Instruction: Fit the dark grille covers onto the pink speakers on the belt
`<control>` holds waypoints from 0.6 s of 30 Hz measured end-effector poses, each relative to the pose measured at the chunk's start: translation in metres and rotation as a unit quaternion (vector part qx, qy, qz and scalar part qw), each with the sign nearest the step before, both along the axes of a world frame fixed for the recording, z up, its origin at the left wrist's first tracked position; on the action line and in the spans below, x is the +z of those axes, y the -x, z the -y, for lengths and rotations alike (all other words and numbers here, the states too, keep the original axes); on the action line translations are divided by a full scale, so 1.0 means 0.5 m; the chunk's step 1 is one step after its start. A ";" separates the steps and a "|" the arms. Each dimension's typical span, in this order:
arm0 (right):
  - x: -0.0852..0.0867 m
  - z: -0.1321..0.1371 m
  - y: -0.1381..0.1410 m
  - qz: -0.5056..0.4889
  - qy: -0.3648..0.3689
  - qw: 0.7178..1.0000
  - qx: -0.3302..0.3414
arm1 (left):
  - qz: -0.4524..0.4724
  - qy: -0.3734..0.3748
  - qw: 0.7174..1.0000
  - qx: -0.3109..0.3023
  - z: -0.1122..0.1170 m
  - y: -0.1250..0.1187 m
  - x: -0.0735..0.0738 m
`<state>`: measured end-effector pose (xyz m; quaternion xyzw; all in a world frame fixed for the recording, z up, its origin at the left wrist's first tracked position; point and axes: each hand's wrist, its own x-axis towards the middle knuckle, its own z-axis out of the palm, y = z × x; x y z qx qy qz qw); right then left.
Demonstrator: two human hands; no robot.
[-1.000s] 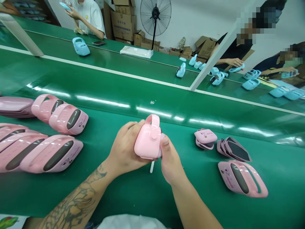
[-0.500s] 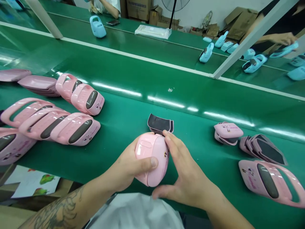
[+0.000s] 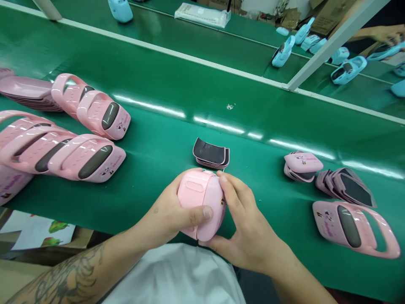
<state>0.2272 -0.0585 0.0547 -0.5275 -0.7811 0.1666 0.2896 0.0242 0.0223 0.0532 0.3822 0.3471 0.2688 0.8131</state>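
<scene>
A rounded pink plastic casing (image 3: 193, 188) with a seam down its front and a small printed figure on its right side is between my two hands. My left hand (image 3: 177, 211) wraps its left side, thumb pressed across the front. On the right edge, the fingers of my right hand (image 3: 243, 215) touch near the top, while its thumb meets the bottom. Just beyond the casing lies a short stack of curved panels (image 3: 210, 153) with dark backing and pink edges.
Pink handled housings with dark windows (image 3: 90, 158) crowd the left, beside stacked pink shells (image 3: 30, 90). At right are printed pink panels (image 3: 303, 162), dark-backed panels (image 3: 351, 188) and another pink housing (image 3: 349, 228). Beyond a white rail (image 3: 202, 65), blue housings (image 3: 348, 69) lie near another person's hand (image 3: 387, 34).
My right thumb has moved in from below and now touches the casing's bottom edge. The view has tilted down a little, and my left grip is much the same.
</scene>
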 end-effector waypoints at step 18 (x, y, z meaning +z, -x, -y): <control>0.010 0.008 -0.003 -0.003 0.017 1.000 0.004 | -0.019 0.005 1.000 -0.011 0.009 0.002 0.006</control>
